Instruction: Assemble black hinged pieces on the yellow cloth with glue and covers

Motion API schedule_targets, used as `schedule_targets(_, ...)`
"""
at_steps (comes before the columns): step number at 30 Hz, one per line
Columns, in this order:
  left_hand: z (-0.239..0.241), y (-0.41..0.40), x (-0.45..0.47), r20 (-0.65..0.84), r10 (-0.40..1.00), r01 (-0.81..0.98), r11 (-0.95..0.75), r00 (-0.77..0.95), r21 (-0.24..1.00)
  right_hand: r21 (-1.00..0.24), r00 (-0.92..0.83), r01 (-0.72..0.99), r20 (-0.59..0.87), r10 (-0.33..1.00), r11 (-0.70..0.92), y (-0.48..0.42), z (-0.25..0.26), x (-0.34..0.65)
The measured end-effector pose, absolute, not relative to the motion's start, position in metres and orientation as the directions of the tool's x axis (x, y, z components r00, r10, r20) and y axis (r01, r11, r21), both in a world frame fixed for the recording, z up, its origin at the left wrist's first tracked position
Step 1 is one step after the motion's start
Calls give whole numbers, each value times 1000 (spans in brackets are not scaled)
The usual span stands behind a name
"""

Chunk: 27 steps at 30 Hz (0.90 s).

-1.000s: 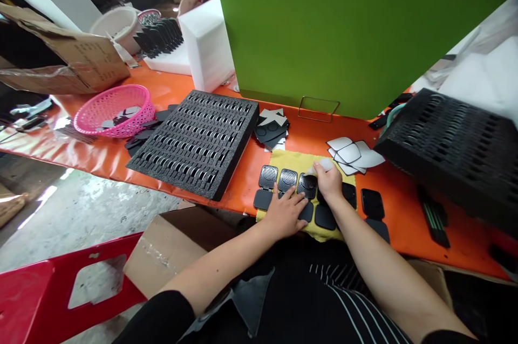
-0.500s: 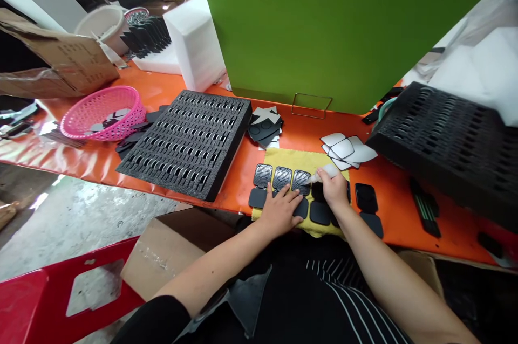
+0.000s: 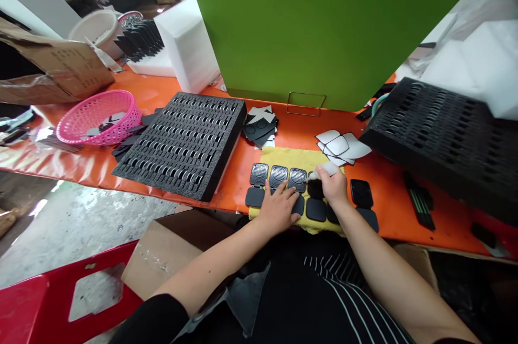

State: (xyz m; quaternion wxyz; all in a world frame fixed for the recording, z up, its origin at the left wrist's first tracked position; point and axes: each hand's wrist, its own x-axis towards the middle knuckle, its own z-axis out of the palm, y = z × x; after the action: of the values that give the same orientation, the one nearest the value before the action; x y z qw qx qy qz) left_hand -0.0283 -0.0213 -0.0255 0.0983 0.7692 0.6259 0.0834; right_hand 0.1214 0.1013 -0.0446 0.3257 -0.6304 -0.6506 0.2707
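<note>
On a yellow cloth (image 3: 291, 157) at the orange table's front edge lies a row of small black hinged cases (image 3: 277, 177), opened flat, with mesh-patterned upper halves. My left hand (image 3: 279, 208) lies flat with fingers spread on the lower halves of these cases. My right hand (image 3: 334, 185) is closed on a small white applicator (image 3: 327, 169), its tip touching the fourth case (image 3: 314, 187). Another black case (image 3: 361, 193) lies on the table to the right of the cloth.
A black slotted foam tray (image 3: 184, 139) lies left, another (image 3: 445, 133) right. White-backed pads (image 3: 340, 145) and black cut pieces (image 3: 259, 127) sit behind the cloth. A pink basket (image 3: 97, 117), a cardboard box (image 3: 52, 66), a white foam block (image 3: 184, 45) and a green panel (image 3: 324, 26) stand around.
The view has drifted slightly, so everything sits a little further left in the picture. My right hand has kept the applicator near the third and fourth cases; my left hand stays flat on them.
</note>
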Motion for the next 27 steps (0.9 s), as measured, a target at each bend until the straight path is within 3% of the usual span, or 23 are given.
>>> schedule_targets(3,-21,-18,-17,28,971,940,-235,236,247,-852,151,522,40,988,-46,115,-54,132)
schedule_targets(6,-21,-14,-4,44,952,921,-305,304,241,-860,199,507,51,979,-58,125,-59,138)
schedule_targets(16,-33,-5,10,6,941,915,-331,339,229,-683,73,730,109,991,21,130,-52,131)
schedule_targets(22,-30,-5,11,-28,944,921,-313,328,233,-827,158,561,72,985,-29,126,-54,149)
schedule_targets(27,-28,-4,12,-60,945,923,-299,322,241,-800,100,600,50,994,-20,109,-51,163)
